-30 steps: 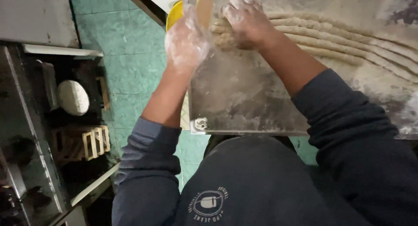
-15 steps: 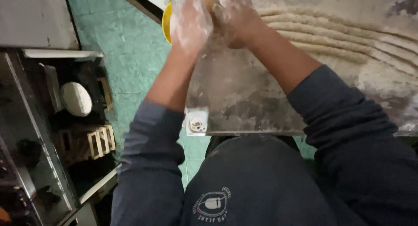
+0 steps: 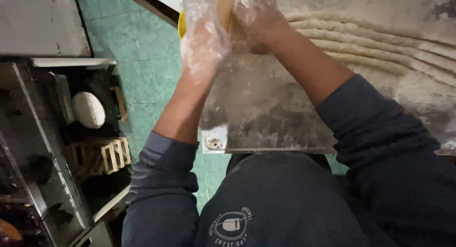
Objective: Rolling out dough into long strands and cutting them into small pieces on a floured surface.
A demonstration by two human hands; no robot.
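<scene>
My two flour-covered hands meet at the far left end of a floured work table (image 3: 285, 128). My left hand (image 3: 204, 42) presses flat against a tan piece of dough (image 3: 225, 7) that stands between the hands. My right hand (image 3: 259, 21) is curled over the same dough from the other side, at the left ends of several long dough ropes (image 3: 380, 45). These ropes lie side by side across the table and run off to the right. How far the fingers wrap around the piece is hidden.
A yellow bowl (image 3: 181, 24) peeks out past the table's left edge, above the green tiled floor (image 3: 137, 71). To the left stands a dark shelf unit holding a round white loaf (image 3: 89, 109) and a small wooden crate (image 3: 107, 154). The table's metal corner (image 3: 214, 141) is near my waist.
My left hand has moved right and closed in against my right hand, so both now squeeze the tan dough. The right hand has stayed at the rope ends.
</scene>
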